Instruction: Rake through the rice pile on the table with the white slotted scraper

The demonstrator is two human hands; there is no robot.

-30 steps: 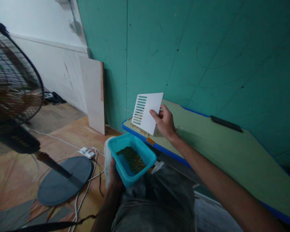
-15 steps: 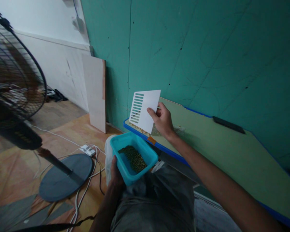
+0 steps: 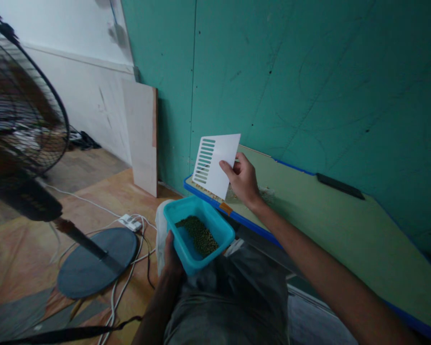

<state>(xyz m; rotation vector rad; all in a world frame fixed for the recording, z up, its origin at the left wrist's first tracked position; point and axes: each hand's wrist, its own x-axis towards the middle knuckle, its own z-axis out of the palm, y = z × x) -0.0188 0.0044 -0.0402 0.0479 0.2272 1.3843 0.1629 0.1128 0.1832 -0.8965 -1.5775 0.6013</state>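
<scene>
"Slotted white card (image 3: 217, 152): where is it sitting, and what is keeping it up?"

"It is standing tilted above the far-left end of the green tabletop (image 3: 326, 225). The right hand (image 3: 242, 179) is pinching its right side, thumb pressing the near face, fingers curling behind. Gripping there is probably leaving the slots, on its left side, uncovered."

"Is its lower edge touching the tabletop?"

"I cannot tell (pale bits (image 3: 205, 191) are lying right by it, and the overlap is hiding any gap)."

"And the left hand (image 3: 173, 256)?"

"It is gripping the turquoise tub (image 3: 211, 215) by the left wall, most fingers hiding from view. The tub is seemingly resting against the trousers (image 3: 233, 292), which is likely steadying the green grains (image 3: 199, 235) inside."

"How are the 2 forearms lying?"

"The right forearm (image 3: 309, 258) is slanting from near right across the tabletop; the left forearm (image 3: 158, 299) is angling up from the near side."
</scene>
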